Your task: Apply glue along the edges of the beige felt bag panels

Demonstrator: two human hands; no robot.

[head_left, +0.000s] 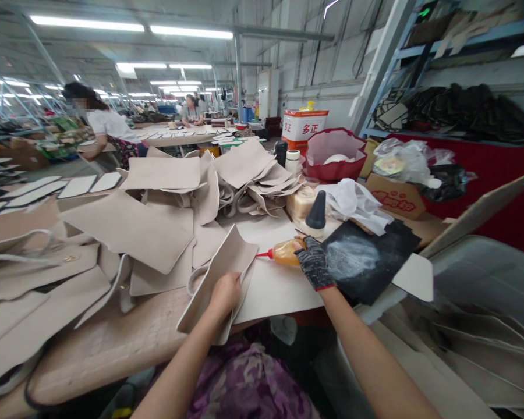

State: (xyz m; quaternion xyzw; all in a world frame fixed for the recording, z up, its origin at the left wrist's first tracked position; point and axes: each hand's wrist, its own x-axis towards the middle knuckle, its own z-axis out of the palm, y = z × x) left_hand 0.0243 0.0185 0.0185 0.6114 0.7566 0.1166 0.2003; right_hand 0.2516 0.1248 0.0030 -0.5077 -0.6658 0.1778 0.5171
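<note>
Left hand [227, 293]: pinching one tilted beige piece [228, 254] at the front edge of the table [126, 334]. Right hand [311, 259], in a grey fingerless glove [318, 267]: wrapped around an amber bottle [286, 253], red nozzle [264, 254] at the piece's edge, contact unclear. Beyond: heaped beige panels [133, 224]. Rightward: black sheet [353, 256], white-smeared.

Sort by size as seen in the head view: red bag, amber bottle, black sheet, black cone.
Black sheet
Red bag
Amber bottle and black cone: too alike to rank; the right hand partly covers the bottle.
</note>
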